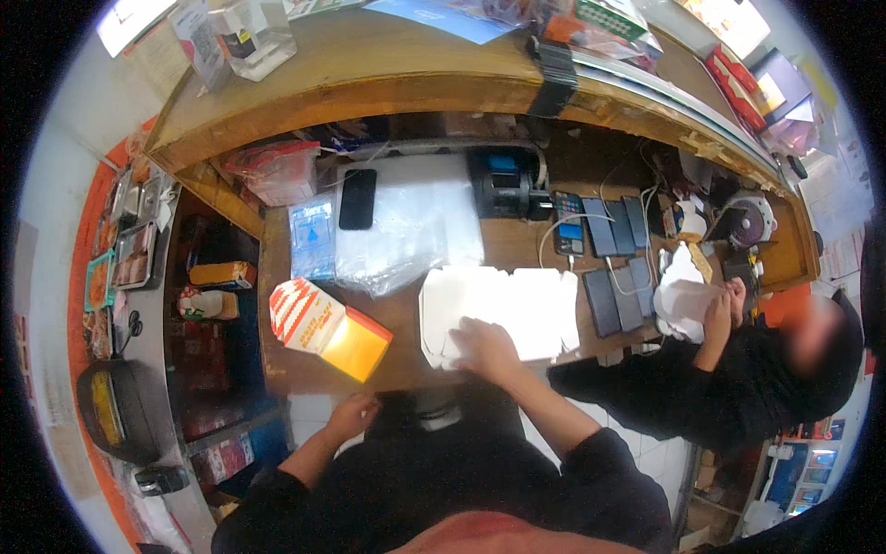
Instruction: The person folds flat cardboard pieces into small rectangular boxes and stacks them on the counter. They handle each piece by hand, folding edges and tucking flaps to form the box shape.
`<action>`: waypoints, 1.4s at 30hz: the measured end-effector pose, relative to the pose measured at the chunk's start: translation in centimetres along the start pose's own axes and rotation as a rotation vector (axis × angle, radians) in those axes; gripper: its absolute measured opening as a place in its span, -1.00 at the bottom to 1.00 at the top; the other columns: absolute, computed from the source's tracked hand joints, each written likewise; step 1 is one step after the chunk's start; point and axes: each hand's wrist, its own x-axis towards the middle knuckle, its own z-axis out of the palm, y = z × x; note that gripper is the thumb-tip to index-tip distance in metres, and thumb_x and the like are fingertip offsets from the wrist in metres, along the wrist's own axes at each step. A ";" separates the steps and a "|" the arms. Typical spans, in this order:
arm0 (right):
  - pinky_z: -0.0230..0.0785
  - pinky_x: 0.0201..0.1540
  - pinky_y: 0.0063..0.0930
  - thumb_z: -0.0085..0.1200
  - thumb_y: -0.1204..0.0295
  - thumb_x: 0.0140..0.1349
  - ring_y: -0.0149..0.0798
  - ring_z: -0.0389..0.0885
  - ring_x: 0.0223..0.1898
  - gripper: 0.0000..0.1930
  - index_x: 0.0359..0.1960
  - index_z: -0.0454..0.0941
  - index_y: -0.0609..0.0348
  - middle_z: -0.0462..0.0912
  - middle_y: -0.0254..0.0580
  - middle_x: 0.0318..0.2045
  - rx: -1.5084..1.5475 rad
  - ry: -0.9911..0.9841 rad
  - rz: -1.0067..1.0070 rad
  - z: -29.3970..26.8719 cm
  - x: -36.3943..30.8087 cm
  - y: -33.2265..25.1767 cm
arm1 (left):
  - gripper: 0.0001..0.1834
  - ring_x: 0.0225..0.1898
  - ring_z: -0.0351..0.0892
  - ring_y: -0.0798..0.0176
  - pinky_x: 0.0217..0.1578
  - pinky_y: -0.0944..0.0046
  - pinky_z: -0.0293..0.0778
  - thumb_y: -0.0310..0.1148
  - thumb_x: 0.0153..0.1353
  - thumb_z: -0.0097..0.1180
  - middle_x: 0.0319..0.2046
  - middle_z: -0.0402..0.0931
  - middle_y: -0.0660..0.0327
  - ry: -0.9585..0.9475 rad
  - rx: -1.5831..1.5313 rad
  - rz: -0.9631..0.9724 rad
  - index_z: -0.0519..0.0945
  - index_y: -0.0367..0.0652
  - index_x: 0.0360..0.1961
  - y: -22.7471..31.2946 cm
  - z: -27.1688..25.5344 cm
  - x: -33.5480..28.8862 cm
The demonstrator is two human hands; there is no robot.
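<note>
My right hand (486, 351) rests on a flat white cardboard box blank (503, 309), its fingers stretched out over the left part of the sheet. The blank lies unfolded on the brown table, with notched edges. Close to the table's front edge is my left hand (351, 415), its fingers curled in and nothing visible in them. Just beyond it stands a folded carton (332, 332), orange-yellow with a red-and-white patterned lid flap raised. At the right, another person's hands (724, 309) hold a white cardboard piece (681, 294).
Behind the blank lies a stack of clear plastic bags (415, 222) with a black phone (358, 199) on it. Several phones (614, 226) and white cables lie to the right, near a black device (508, 185). A wooden shelf (369, 92) overhangs the table's back.
</note>
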 end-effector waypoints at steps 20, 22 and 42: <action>0.44 -0.06 -0.27 0.01 0.14 0.28 -0.09 0.63 -0.13 -0.69 -0.08 0.64 -0.05 0.66 -0.19 -0.10 0.006 -0.162 -0.156 -0.3 0.5 2.6 | -0.81 -0.13 0.55 0.05 -0.11 0.15 0.48 -0.37 0.25 0.10 -0.21 0.55 0.13 -0.001 -0.057 0.364 0.62 -0.11 -0.13 -2.5 15.5 1.6; 0.46 -0.13 -0.20 -0.03 0.11 0.26 -0.04 0.62 -0.18 -0.67 -0.06 0.60 -0.07 0.66 -0.18 -0.18 -0.091 -0.061 -0.146 1.0 0.4 3.2 | -0.84 -0.15 0.56 0.07 -0.14 0.18 0.48 -0.38 0.24 0.11 -0.25 0.56 0.14 0.077 -0.091 0.373 0.63 -0.13 -0.18 -0.9 15.5 1.2; 0.47 -0.35 -0.26 0.17 0.49 0.10 -0.01 0.63 -0.32 -0.77 -0.18 0.57 0.00 0.63 -0.13 -0.33 0.293 0.191 -0.141 3.3 -18.1 -11.0 | -0.78 -0.44 0.62 0.39 -0.54 0.46 0.45 -0.45 0.22 0.17 -0.20 0.54 0.18 0.339 -0.861 0.077 0.34 -0.17 -0.25 9.5 13.9 -6.5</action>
